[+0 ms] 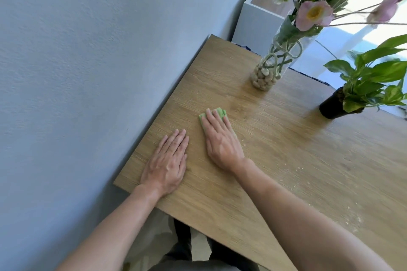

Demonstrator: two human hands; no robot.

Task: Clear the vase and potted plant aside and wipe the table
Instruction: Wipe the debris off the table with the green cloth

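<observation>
Near the centre of the frame the right hand (222, 141) lies palm down on a folded green cloth (214, 114), its fingers straight and close together, pressing the cloth flat against the wooden table (286, 160); only the cloth's far edge and left corner show past the fingertips. Just left of it and slightly lower in the frame, the left hand (168, 164) rests flat on the bare wood near the table's left edge, fingers extended and nearly touching one another, holding nothing. In the upper right stands a clear glass vase (277, 59) with pale pebbles in its base and pink and white flowers (313, 14) spreading above it. Farther right, near the frame's right edge, sits a potted plant (372, 81) in a black pot, well apart from the hands. Pale crumbs (298, 169) are scattered over the wood in the lower right.
</observation>
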